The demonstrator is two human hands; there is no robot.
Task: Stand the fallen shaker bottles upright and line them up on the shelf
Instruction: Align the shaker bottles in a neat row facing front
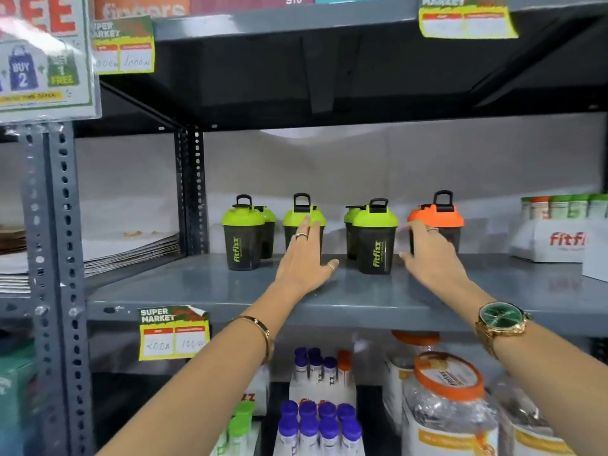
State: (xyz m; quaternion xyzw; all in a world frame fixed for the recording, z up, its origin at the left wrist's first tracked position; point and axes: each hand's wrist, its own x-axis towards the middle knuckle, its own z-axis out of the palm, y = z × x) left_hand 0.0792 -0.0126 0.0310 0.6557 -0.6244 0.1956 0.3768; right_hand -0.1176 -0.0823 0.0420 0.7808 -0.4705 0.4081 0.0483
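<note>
Lime-green-lidded black shaker bottles [242, 236], one orange-lidded bottle [439, 218], grey shelf [204, 284].

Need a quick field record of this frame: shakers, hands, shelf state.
shelf: grey metal shelf, middle level
shakers_upright: six visible, all standing; none seen lying down
green_lids: front-left shaker, one behind it, middle shaker, front-right shaker, one behind it
orange_lid: orange shaker, rightmost
left hand: open, flat in front of the middle shaker; contact unclear
right hand: fingers on the orange shaker's left side; grip unclear
row: uneven, two set further back
neighbours: white box at right
</note>
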